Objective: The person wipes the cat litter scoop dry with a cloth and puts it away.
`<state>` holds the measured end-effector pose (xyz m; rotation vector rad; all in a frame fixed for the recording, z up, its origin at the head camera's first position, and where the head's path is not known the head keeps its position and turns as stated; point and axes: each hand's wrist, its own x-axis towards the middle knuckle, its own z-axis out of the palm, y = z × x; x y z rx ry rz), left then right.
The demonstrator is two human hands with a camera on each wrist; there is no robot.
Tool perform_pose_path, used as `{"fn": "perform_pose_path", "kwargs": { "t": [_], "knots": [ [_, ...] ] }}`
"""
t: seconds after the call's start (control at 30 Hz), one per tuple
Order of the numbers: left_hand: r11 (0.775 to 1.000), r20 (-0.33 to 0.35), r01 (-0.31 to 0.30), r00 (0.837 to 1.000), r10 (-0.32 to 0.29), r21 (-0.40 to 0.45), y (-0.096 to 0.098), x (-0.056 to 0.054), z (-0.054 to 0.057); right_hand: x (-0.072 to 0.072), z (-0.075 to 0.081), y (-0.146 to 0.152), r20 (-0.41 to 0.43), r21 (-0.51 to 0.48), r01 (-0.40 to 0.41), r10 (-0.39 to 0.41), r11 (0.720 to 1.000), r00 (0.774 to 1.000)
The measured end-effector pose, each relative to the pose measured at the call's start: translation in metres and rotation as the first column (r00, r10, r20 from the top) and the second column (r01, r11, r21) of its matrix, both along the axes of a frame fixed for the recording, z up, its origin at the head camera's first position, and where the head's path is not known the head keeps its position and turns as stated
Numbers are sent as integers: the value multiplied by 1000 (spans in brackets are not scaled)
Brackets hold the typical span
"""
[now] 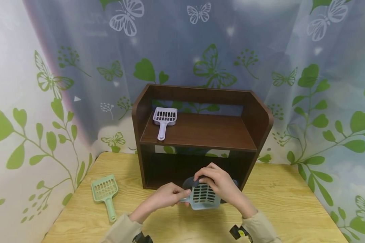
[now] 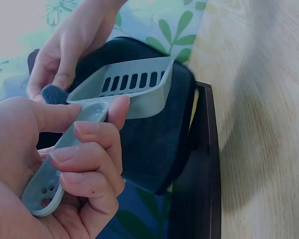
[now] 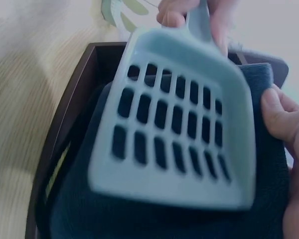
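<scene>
A pale blue-green slotted litter scoop (image 1: 205,206) is held in front of the shelf's lower compartment. My left hand (image 1: 169,194) grips it by the handle, fingers curled round it in the left wrist view, with the scoop's handle (image 2: 42,191) crossing the palm. A dark blue cloth (image 3: 261,79) hangs behind the scoop's head. My right hand (image 1: 218,181) pinches that cloth between thumb and fingers, close beside the scoop's rim. Through the slots the dark cloth shows.
A dark brown two-tier shelf (image 1: 197,130) stands at the back of the wooden table (image 1: 79,202). On its upper board lies a pale lilac litter scoop (image 1: 162,131). To the left, a light green litter scoop (image 1: 110,207) lies on the table. A leaf-patterned curtain (image 1: 176,40) surrounds the table.
</scene>
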<state>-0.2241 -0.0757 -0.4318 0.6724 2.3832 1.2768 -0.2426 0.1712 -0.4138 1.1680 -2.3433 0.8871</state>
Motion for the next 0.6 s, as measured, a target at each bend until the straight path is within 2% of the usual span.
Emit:
{"fn": "perform_pose_path", "kwargs": {
  "t": [0.13,0.23,0.33,0.43,0.5,0.6],
  "knots": [
    [999,24,-16,1000,15,45,-5,-1,-2,-6,-6,15,37,-95,25,-21,995,999],
    [996,51,-30,998,26,85,-9,-1,-2,-8,-12,25,101,-180,52,-34,982,994],
    [991,86,-47,996,36,128,-11,0,-2,-6,-19,30,245,-286,119,-48,951,968],
    [982,150,-64,988,37,176,-12,0,-3,-4,-24,29,428,-407,233,-41,883,903],
    [974,193,-72,981,30,215,-12,1,-4,-1,-27,26,543,-467,336,-35,818,839],
    [961,238,-71,971,6,267,-12,2,-7,3,-29,22,657,-519,461,-10,720,754]
  ]
}}
